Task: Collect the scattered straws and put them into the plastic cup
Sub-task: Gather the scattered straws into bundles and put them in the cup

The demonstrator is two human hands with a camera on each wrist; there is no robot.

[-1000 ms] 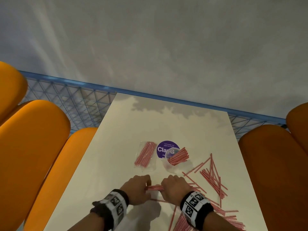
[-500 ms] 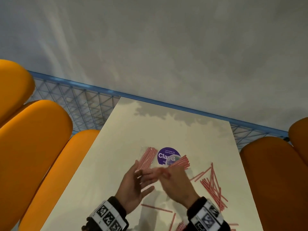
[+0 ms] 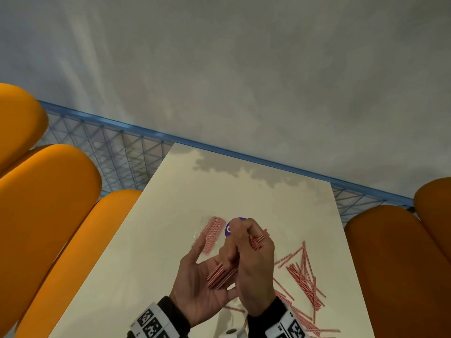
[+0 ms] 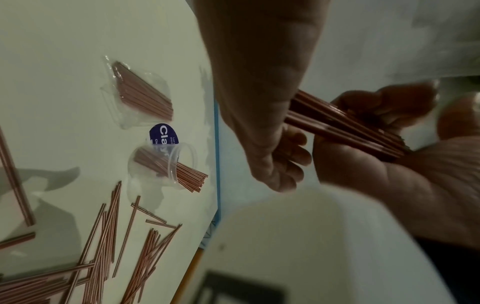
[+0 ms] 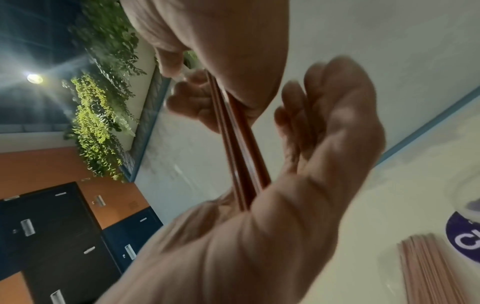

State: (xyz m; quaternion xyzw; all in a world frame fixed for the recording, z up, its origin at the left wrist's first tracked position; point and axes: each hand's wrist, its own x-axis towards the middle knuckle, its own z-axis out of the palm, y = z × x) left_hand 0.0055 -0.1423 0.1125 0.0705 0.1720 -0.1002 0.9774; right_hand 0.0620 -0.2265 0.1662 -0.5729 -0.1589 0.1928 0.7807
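A bundle of thin red-and-white straws stands slanted between my hands above the table. My right hand grips its upper part with curled fingers. The bundle's lower ends rest on the upturned palm of my left hand, whose fingers are relaxed. The left wrist view shows the bundle running from my right hand into my left palm. The clear plastic cup holds several straws; in the head view my right hand hides most of it. Loose straws lie scattered to the right.
A clear packet of straws lies left of a purple round sticker on the white table. Orange seats flank the table on the left and right. A blue mesh railing runs behind.
Both hands rose from the table with the gathered straws. The bundle turned from lying flat between the hands to standing on my left palm, gripped by my right hand.
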